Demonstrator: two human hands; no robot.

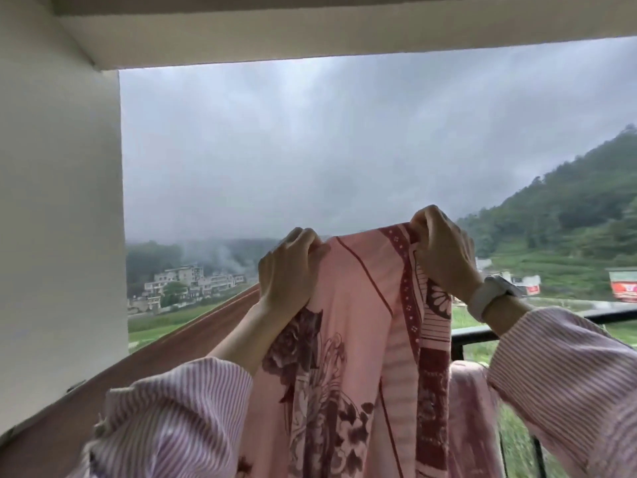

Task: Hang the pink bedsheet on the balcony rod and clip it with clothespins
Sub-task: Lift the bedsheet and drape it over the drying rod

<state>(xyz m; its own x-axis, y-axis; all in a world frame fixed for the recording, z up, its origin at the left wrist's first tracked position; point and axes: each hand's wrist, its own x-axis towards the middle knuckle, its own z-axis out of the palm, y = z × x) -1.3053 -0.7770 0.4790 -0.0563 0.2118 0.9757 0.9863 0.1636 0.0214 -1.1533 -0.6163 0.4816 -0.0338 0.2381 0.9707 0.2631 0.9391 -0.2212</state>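
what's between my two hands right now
In the head view, the top edge of the pink bedsheet spans between the left hand and right hand.

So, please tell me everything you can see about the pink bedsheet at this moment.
The pink bedsheet looks like thin, soft woven cloth, light pink with dark maroon flower prints, thin diagonal lines and a dotted maroon border band along its right side. It is held up in front of the person, bunched at its top edge, and hangs down in loose folds out of the frame. The left hand and the right hand each pinch the top edge. No clothespin is visible on it.
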